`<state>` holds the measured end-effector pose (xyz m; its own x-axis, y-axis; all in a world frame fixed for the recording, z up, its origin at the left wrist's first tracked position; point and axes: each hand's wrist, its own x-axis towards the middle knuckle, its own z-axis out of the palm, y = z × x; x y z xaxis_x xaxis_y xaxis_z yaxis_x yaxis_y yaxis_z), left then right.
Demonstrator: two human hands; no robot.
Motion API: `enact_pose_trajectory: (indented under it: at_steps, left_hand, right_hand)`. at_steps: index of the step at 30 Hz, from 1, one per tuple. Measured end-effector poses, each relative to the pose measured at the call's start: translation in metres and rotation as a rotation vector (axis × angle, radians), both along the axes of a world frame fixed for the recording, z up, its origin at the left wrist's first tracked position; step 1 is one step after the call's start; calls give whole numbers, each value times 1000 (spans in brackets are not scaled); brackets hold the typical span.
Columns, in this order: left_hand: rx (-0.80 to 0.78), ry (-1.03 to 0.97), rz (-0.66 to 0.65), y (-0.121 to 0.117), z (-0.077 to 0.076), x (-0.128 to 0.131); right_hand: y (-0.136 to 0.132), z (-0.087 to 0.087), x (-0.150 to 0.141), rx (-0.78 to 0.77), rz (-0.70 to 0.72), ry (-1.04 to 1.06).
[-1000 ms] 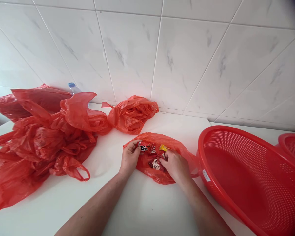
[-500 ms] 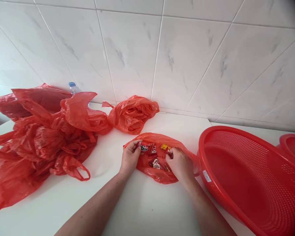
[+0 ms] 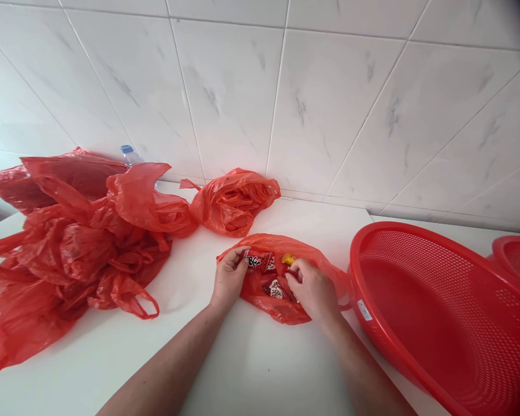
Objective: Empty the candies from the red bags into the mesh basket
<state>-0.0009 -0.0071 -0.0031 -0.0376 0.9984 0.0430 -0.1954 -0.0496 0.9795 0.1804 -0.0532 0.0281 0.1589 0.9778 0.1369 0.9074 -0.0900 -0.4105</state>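
The left hand (image 3: 229, 278) has its fingers pinched on a flat red packet with black-and-white lettering (image 3: 260, 262), inside an open, translucent red plastic bag (image 3: 281, 313) on the white worktop (image 3: 260, 375); the right hand (image 3: 314, 288) touches a small yellow packet (image 3: 288, 259) there, its grip unclear.

A heap of crumpled red plastic bags (image 3: 82, 248) fills the left of the white bench (image 3: 260, 370). Behind it, partly hidden, a clear bottle (image 3: 132, 156) with a blue cap stands near the marbled tile wall (image 3: 242, 86). Another bunched red bag (image 3: 234, 202) sits by the wall. At right is a large perforated red basket (image 3: 416, 312) bearing a small pale label (image 3: 364, 310), with a second red basket (image 3: 517, 260) partly visible beyond.
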Motion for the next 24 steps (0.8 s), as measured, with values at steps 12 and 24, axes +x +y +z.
enact_pose_trajectory:
  at_steps: [12,24]
  left_hand:
    - [0,-7,-3,-1,3,0]
    - [6,-1,-8,0,2,0]
  right_hand:
    - [-4,2,-11,-197,155,-53]
    - [-5,12,-5,-47,68,181]
